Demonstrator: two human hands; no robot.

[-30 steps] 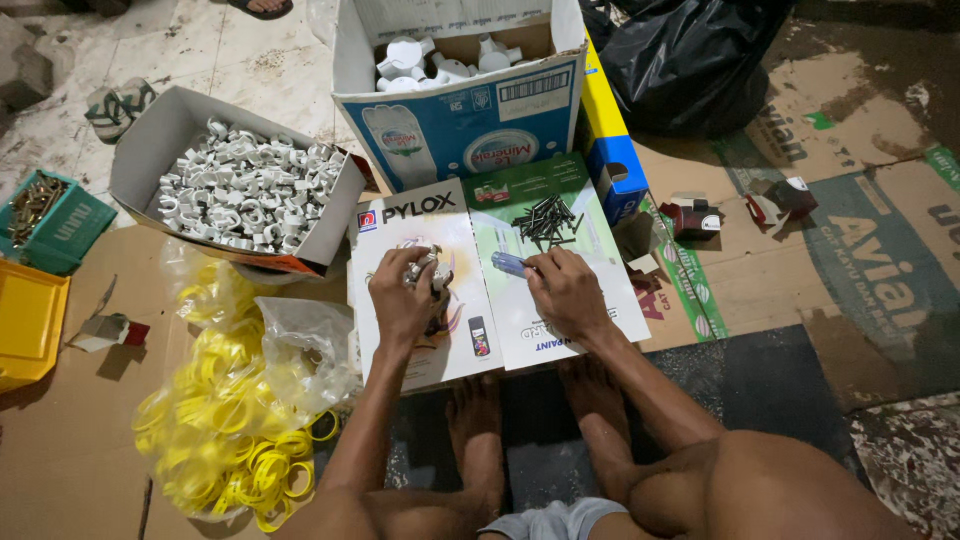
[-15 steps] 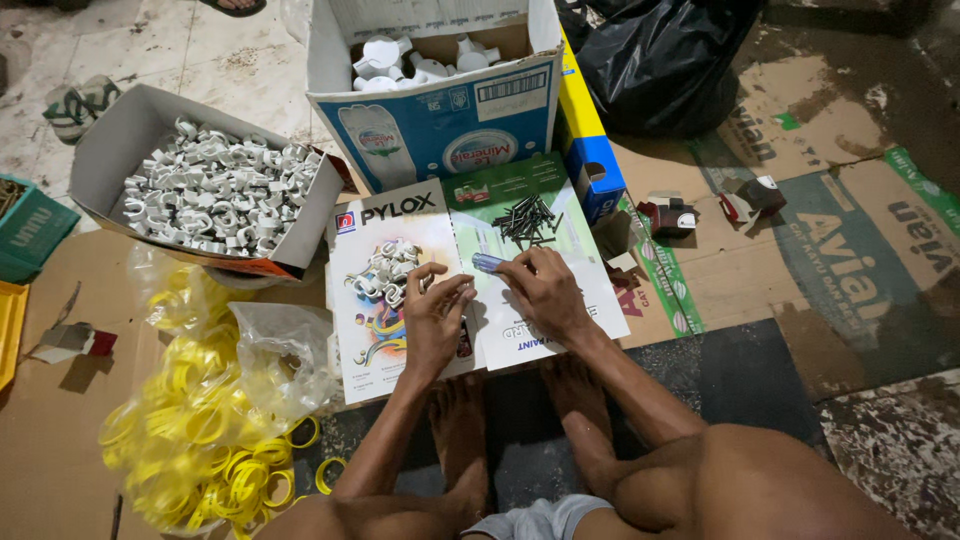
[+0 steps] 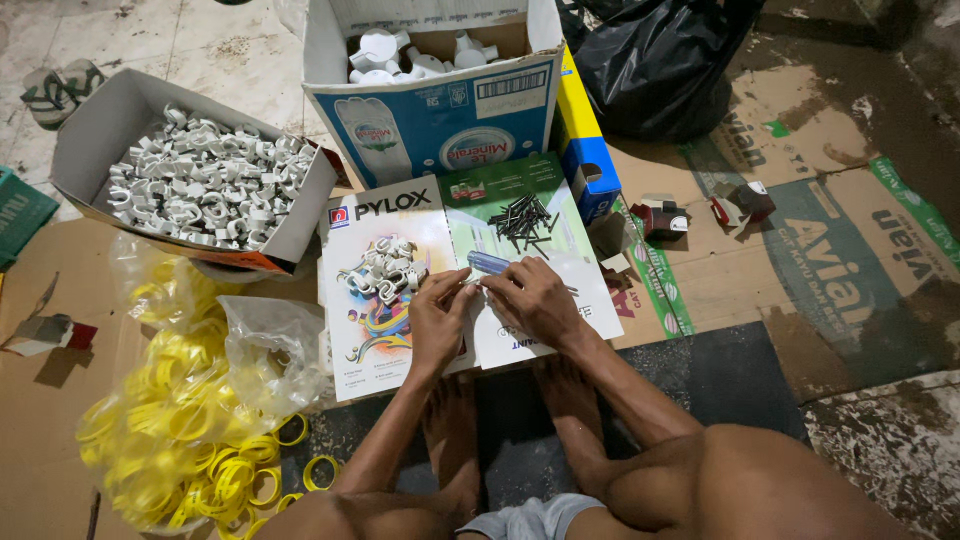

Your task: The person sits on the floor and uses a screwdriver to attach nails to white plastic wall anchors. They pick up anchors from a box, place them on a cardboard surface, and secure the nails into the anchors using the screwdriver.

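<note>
While person sits cross-legged, left hand (image 3: 437, 318) and right hand (image 3: 532, 300) meet over flattened white-and-green carton sheets (image 3: 400, 330), fingers pinched together on small item; item itself too small to identify. Blue-handled tool (image 3: 489, 263) lies just beyond right hand. Small white clip pile (image 3: 382, 272) beside left hand; dark nail heap (image 3: 526, 219) farther. Left: clear bag, yellow rings (image 3: 180, 420). Beyond: grey box of white clips (image 3: 200, 180), blue-white carton (image 3: 440, 110), top cut off.

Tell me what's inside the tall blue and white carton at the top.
The blue and white carton holds white plastic fittings showing near its open top; whatever lies deeper is hidden by its walls.
</note>
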